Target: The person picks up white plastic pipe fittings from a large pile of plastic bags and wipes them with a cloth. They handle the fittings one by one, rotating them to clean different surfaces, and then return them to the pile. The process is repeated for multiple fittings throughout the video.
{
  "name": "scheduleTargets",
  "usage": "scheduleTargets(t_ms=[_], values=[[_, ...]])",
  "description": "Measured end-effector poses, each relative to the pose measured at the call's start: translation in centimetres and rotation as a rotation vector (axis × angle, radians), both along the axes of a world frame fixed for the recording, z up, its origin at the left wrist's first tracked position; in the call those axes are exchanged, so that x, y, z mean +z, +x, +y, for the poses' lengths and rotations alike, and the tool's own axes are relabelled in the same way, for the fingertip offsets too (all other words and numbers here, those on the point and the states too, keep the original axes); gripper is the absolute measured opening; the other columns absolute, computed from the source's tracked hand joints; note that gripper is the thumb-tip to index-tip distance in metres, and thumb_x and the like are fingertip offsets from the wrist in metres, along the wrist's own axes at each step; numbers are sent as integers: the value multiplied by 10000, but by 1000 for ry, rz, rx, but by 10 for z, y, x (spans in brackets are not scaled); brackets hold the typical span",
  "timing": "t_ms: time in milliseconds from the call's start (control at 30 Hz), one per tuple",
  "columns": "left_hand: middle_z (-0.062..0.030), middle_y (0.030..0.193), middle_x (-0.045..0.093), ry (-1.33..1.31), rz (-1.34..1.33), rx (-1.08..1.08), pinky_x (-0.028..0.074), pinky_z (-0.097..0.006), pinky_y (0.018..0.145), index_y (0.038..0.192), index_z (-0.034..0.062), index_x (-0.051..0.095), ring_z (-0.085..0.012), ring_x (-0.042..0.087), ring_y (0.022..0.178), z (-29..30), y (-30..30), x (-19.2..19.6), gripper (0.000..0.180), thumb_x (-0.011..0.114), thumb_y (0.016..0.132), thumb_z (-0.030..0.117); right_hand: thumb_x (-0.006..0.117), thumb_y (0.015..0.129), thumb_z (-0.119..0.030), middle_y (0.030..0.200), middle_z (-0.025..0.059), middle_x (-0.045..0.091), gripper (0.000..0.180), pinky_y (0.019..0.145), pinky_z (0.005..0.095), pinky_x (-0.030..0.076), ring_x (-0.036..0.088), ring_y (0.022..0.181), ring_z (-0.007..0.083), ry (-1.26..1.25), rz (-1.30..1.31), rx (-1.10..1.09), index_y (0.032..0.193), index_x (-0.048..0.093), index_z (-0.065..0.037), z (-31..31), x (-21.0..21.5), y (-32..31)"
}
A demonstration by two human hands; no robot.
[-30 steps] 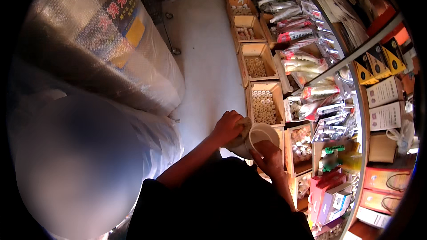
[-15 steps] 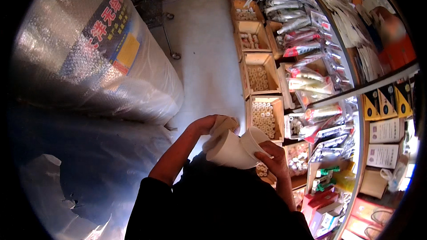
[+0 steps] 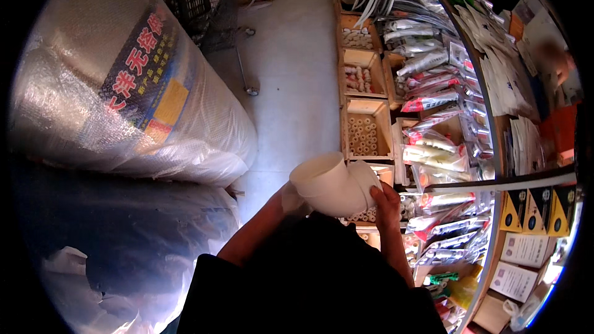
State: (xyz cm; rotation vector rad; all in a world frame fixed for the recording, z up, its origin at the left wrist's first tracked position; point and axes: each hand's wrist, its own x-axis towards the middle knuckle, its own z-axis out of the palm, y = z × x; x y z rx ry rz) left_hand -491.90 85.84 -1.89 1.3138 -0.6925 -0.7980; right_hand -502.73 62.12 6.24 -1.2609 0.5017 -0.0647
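A large white plastic pipe elbow (image 3: 337,195) is held up in front of my body, one round opening facing up and to the left. My right hand (image 3: 387,203) is closed on the rim of its right end, the thumb lying on the outside. Behind the elbow's left end is my left hand (image 3: 286,198), its fingers mostly hidden. A pale beige cloth (image 3: 294,201) shows at this hand, against the elbow; the earlier view shows the hand gripping it.
Wooden boxes (image 3: 366,125) of small white fittings line the aisle's right side, beside bagged goods (image 3: 433,148) and a glass counter (image 3: 495,117). A bubble-wrapped cylinder (image 3: 204,130) and blue wrapped bulk (image 3: 148,222) stand left. Ahead is a cart (image 3: 219,25). Another person's hand (image 3: 562,68) shows far right.
The elbow has turned so that its left opening faces upward. My left hand and the cloth have moved down behind it. The whole view has shifted slightly.
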Motion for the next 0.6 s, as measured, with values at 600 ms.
scheduleTargets(t_ms=[600], values=[[-85,1188,569,-162,521,331,506,-308,851,1261,84,476,-175,589,1041,-7,171,40,440,444,938,380,624,865,-145,913,11,653,239,762,243,446,572,824,85,-18,9,-91,1054,642,0,33,-12,175]])
